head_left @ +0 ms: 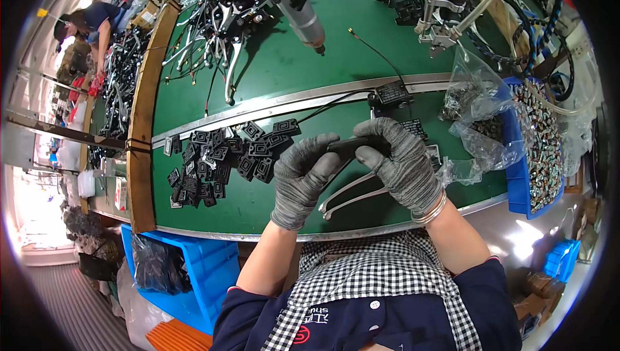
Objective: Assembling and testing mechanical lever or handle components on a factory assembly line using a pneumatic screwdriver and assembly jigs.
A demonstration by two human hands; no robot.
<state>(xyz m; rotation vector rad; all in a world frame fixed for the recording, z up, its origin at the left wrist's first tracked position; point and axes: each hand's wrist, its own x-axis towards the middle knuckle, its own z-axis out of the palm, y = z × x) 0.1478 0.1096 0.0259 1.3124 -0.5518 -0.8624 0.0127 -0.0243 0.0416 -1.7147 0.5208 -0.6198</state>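
Note:
Both my hands wear grey knit gloves and meet above the green bench near its front edge. Between their fingertips is a small dark, flat part (347,147), whose kind I cannot make out. My left hand (302,173) pinches its left end, and my right hand (405,167) is closed round the other end. Two silver lever blades (349,197) show just below the hands, over the bench. To the left of my left hand lies a loose pile of black rectangular covers (223,157) with raised frames. A black housing with a cable (391,95) sits beyond my right hand.
Assembled black and silver lever units (229,18) are heaped at the far left. A pneumatic screwdriver (296,12) hangs over the bench. At right stand a blue bin (515,186) of small metal parts and clear plastic bags (484,134). A wooden rail (143,131) edges the left.

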